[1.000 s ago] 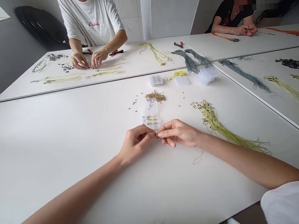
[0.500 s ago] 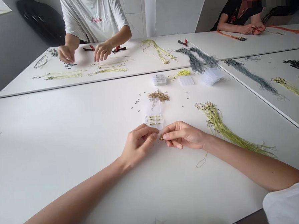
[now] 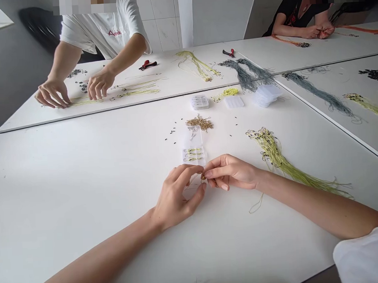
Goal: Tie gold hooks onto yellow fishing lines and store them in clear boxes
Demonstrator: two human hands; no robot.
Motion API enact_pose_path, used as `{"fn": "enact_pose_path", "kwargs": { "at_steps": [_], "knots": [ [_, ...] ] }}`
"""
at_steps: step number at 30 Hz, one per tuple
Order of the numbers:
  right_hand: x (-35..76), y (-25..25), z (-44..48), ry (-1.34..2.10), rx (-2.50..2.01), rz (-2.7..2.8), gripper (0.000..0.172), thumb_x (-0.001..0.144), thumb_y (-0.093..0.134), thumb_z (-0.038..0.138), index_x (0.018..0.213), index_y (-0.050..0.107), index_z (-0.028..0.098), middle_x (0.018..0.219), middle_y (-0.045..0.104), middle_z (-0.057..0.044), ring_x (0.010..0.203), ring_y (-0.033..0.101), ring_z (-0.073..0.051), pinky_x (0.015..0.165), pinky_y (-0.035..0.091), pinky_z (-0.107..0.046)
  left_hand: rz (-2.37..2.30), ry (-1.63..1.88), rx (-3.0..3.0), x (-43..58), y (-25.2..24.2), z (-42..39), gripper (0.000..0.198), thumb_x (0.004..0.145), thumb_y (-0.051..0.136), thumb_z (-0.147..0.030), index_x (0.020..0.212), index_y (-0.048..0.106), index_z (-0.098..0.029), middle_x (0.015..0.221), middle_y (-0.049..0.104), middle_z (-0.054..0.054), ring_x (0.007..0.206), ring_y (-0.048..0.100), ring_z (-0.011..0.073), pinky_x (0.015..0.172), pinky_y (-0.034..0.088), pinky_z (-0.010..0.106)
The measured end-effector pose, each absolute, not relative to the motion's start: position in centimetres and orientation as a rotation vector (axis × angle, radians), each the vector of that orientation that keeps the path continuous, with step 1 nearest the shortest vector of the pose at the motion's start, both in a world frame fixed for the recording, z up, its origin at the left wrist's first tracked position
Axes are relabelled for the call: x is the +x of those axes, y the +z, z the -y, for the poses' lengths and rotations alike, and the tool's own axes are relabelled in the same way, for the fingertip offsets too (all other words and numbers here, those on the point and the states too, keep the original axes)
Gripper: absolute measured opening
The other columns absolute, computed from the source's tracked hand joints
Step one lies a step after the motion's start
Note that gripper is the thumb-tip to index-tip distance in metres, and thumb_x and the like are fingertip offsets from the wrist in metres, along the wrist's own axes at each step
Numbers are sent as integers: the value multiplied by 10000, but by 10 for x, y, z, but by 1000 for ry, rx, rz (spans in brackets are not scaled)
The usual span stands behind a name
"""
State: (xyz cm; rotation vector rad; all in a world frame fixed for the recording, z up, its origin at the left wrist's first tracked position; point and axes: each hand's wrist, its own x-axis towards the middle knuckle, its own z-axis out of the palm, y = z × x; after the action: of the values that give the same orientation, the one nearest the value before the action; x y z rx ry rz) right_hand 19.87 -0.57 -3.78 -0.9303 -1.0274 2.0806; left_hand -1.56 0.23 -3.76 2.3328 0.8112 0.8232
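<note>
My right hand [image 3: 230, 172] is closed, with thumb and forefinger pinching a small fish hook [image 3: 203, 175]; fine line shows about it. Just left of it, my left hand [image 3: 179, 195] curves around the hook and line, its thumb and forefinger apart. Whether its other fingers touch the line is hard to tell. Directly beyond my hands lies an open clear plastic box [image 3: 193, 136], with several hooks on yellow-green line [image 3: 193, 154] in its near half. A loop of pale green line [image 3: 256, 203] hangs below my right wrist.
Brass-coloured swivels [image 3: 200, 123] are heaped behind the box. To the right lies a bundle of green hooked lines [image 3: 282, 164]. Farther back are a closed box [image 3: 199, 102], stacked clear lids [image 3: 267, 95] and grey-green line bundles [image 3: 245, 73]. Co-workers' hands [image 3: 99, 83] are across the table.
My left thumb and forefinger have spread apart, and the thumb has moved down. My right hand keeps its pinch. The co-worker opposite has moved both hands, the left-hand one farthest, toward the left lines.
</note>
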Motion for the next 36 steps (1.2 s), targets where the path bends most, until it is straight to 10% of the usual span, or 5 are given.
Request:
{"fn": "enact_pose_path", "kwargs": {
  "at_steps": [6,36],
  "knots": [
    [198,-39,4,2084,-952,1011,159,769,739,251,875,722,133,673,692,-16,400,521,-52,464,420,-217,-934,791,2240,-19,-42,-6,89,869,587,-234,944,549,-206,865,617,27,589,465,106,571,437,263],
    [196,-38,11,2029,-1016,1176,139,840,686,247,848,710,110,607,674,-10,444,567,-60,576,474,-216,-916,649,2132,-21,-32,-11,172,924,548,-268,839,695,-242,754,667,-27,778,517,151,850,298,339]
  ]
}}
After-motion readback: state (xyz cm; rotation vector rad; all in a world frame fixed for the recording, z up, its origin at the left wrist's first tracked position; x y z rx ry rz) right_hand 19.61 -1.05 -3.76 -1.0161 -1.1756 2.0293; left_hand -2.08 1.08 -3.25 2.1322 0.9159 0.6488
